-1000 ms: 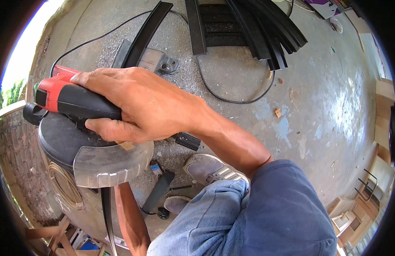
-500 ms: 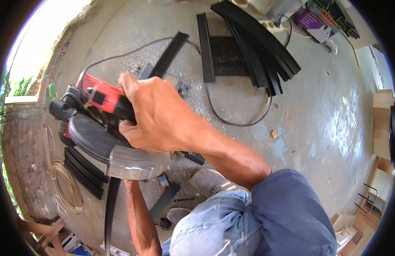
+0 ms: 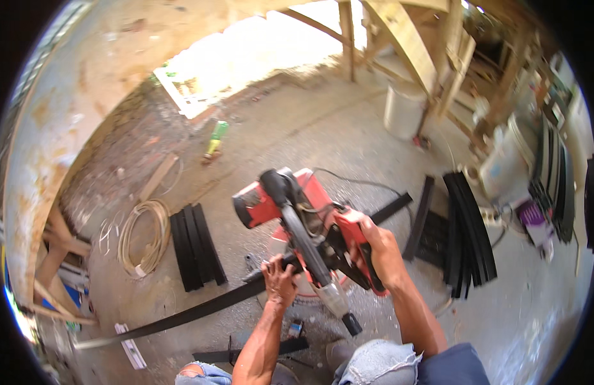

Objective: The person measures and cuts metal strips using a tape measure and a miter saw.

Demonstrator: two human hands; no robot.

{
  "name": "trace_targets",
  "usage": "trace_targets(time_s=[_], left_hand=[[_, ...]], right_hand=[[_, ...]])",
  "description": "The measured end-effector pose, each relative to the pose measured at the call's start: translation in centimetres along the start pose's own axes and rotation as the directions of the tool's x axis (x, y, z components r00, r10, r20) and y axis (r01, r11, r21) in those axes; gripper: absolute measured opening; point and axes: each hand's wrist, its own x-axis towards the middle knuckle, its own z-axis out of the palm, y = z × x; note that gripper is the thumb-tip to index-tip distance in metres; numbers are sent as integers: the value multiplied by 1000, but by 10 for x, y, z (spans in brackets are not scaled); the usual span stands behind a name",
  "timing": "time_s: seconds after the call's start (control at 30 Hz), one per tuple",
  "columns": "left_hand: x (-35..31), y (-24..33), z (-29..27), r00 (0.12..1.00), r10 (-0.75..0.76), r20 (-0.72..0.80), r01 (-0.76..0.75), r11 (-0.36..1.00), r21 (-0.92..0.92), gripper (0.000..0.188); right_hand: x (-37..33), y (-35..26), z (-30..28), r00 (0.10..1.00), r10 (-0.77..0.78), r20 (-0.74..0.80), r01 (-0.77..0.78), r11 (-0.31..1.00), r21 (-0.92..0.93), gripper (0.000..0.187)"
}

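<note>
A red and black miter saw (image 3: 302, 242) stands on the floor in front of me, its black blade guard lowered over the middle. My right hand (image 3: 381, 253) is closed round the saw's red and black handle. With its fingers bent over the edge, my left hand (image 3: 280, 281) presses a long black strip (image 3: 194, 312) beside the blade guard. The strip runs out to the lower left and bends toward the floor. A black length (image 3: 390, 208) sticks out beyond the saw's right side. The guard hides where the blade meets the strip.
Several short black strips (image 3: 195, 247) and a coiled beige hose (image 3: 143, 237) lie to the left. More black strips (image 3: 469, 231) are piled on the right, near a power cable. A white bucket (image 3: 403, 110), wooden posts and a green bottle (image 3: 217, 133) stand farther off.
The view has swung left and up. My left hand, hidden below the saw before, now shows on the strip. My right hand remains on the handle.
</note>
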Motion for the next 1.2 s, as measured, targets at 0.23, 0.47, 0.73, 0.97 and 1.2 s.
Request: trace_targets(time_s=[0.23,0.47,0.73,0.97,1.2], left_hand=[[-15,-5,-1,1000,-28,-8,28,1000,7,38],[-7,6,9,999,-24,-35,24,1000,4,38],[-5,9,2,999,-41,-1,41,999,12,40],[-6,10,11,999,-39,-12,40,999,15,34],[-7,8,11,999,-31,-27,31,999,28,36]], right_hand=[[5,6,11,1000,6,21,-8,995,95,70],[5,-7,5,1000,-28,13,28,999,18,65],[6,-13,10,998,-56,-8,56,998,-42,72],[9,-4,6,997,-70,-35,66,994,-84,71],[6,-3,9,993,-103,-57,96,989,-108,74]])
